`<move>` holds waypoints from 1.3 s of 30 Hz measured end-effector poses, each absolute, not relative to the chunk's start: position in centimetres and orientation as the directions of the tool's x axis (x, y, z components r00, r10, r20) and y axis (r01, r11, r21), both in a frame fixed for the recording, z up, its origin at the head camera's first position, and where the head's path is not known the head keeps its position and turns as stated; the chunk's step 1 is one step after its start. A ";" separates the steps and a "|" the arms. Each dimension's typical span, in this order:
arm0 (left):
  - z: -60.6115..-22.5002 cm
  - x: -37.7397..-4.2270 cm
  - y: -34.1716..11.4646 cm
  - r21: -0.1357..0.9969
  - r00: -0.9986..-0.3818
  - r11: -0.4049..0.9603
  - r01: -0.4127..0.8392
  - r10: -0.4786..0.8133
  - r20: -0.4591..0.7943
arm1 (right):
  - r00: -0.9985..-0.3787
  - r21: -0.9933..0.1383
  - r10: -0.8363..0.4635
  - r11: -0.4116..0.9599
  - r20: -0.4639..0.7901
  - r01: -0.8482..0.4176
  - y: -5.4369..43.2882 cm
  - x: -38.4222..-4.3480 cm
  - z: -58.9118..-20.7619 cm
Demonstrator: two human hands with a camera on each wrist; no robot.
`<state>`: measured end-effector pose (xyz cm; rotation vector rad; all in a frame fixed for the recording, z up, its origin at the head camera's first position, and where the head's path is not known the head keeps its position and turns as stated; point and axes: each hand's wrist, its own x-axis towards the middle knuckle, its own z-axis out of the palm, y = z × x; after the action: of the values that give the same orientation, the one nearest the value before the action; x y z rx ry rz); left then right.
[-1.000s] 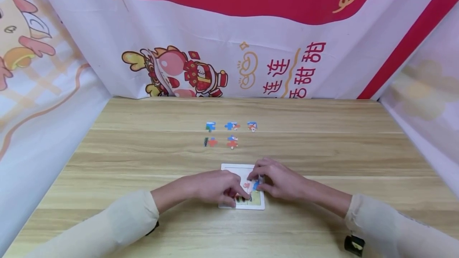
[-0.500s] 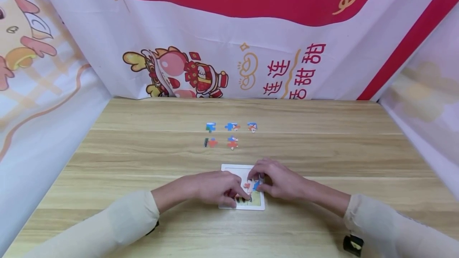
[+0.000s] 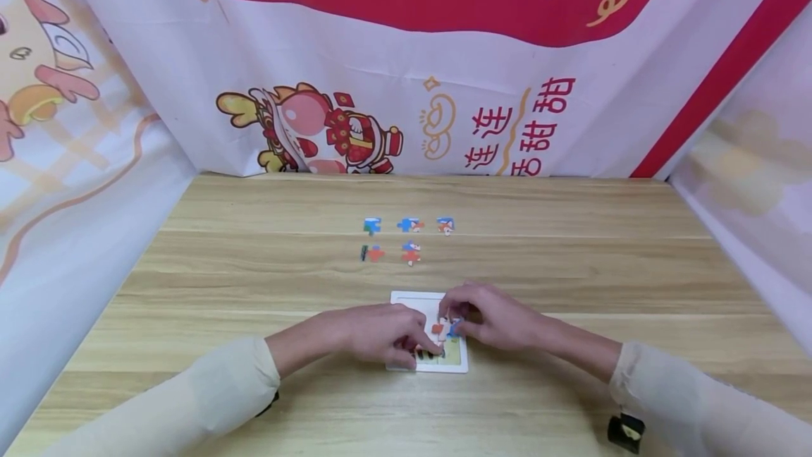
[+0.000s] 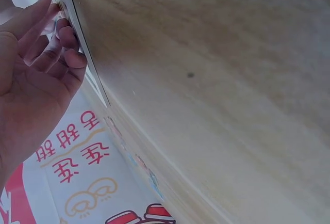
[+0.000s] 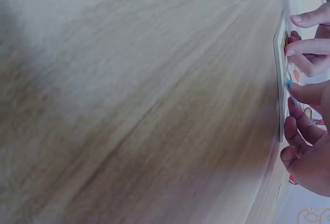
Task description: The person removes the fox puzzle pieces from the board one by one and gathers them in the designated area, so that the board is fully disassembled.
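A white-rimmed puzzle board (image 3: 406, 295) lies flat before me in the head view. Along its near side sit yellowish pieces (image 3: 452, 355) with dark stripes. My left hand (image 3: 385, 330) reaches over the board's left side, its index fingertip touching these pieces and its other fingers bent loosely. From the right, my right hand (image 3: 488, 317) pinches a blue, white and orange puzzle piece (image 3: 444, 328) between thumb and fingers, slightly tilted just behind the yellowish ones. In the right wrist view, a bit of blue shows by the right thumb; the fingers (image 5: 296, 131) hide the rest.
Several loose puzzle pieces lie beyond the board in two rows, among them a blue and green one (image 3: 372, 225), a fox-face one (image 3: 446, 226) and an orange one (image 3: 411, 253). A printed cloth (image 3: 355, 41) hangs behind the wooden table (image 3: 254, 259).
My right fingers have shifted slightly on the pinched puzzle piece, and its tilt has changed a little. The left hand stays in place, and the loose pieces have not moved.
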<state>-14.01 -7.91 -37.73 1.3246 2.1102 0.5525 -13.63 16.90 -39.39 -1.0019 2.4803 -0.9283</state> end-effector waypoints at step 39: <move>-37.6 -13.9 -8.2 0.608 -0.356 0.450 0.654 0.892 -0.277 | -0.857 -0.814 -0.515 0.487 0.026 -0.318 18.4 -18.2 -39.2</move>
<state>-13.86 -8.24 -37.61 1.2877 2.1239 0.5366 -18.19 18.36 -39.22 -0.7152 2.5111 -1.3048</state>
